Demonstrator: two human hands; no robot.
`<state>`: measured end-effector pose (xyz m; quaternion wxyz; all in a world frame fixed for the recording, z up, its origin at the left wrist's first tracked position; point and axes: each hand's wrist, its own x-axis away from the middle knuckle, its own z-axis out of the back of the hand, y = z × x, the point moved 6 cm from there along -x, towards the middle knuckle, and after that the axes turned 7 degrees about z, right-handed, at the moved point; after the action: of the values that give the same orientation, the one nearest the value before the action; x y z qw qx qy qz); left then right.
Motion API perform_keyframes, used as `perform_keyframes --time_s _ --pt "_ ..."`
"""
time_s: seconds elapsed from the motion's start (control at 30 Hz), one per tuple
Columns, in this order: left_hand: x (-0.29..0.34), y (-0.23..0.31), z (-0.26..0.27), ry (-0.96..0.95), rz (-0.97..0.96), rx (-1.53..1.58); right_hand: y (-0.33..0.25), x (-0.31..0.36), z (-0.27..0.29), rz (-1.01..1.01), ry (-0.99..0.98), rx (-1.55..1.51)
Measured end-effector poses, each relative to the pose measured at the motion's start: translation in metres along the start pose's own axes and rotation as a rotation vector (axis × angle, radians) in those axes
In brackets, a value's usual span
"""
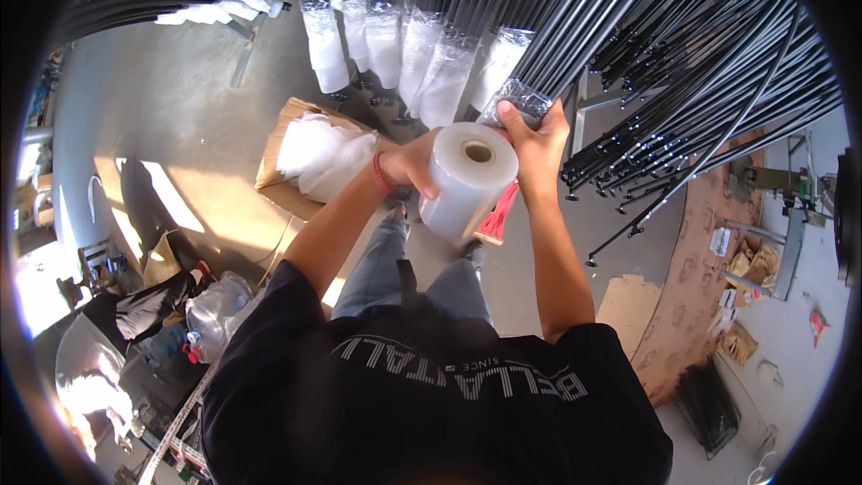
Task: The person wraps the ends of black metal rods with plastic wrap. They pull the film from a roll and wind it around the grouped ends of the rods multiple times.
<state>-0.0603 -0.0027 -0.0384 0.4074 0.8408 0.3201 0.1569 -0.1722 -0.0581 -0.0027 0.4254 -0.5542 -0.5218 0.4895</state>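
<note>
My left hand (pixel 411 167) is wrapped around a big roll of clear stretch film (pixel 458 190), its hollow core facing up. Just right of the roll, my right hand (pixel 541 151) grips the near end of a bundle of black rods (pixel 584 27), thumb on top. Clear film (pixel 523 99) covers that end of the bundle. The roll sits close against the bundle's end and partly hides my right fingers. Further left stand several bundles with white padded ends under film (pixel 383 40).
Left of my legs, an open cardboard box (pixel 272 148) holds white foam sheets (pixel 325 157). Many loose black rods (pixel 709 99) jut out at the right. Red strips (pixel 496 218) hang below the roll. Clear plastic bottles (pixel 215 313) lie at the lower left.
</note>
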Motion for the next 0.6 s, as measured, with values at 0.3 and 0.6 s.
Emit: perform_keyframes --time_s 0.3,0.6 --pt "-0.007 -0.028 0.003 0.033 -0.028 0.171 0.023 -0.026 0.025 -0.166 0.056 0.166" --pt "-0.014 0.009 0.02 0.132 -0.1 0.048 0.032 -0.054 0.025 -0.116 -0.03 0.134"
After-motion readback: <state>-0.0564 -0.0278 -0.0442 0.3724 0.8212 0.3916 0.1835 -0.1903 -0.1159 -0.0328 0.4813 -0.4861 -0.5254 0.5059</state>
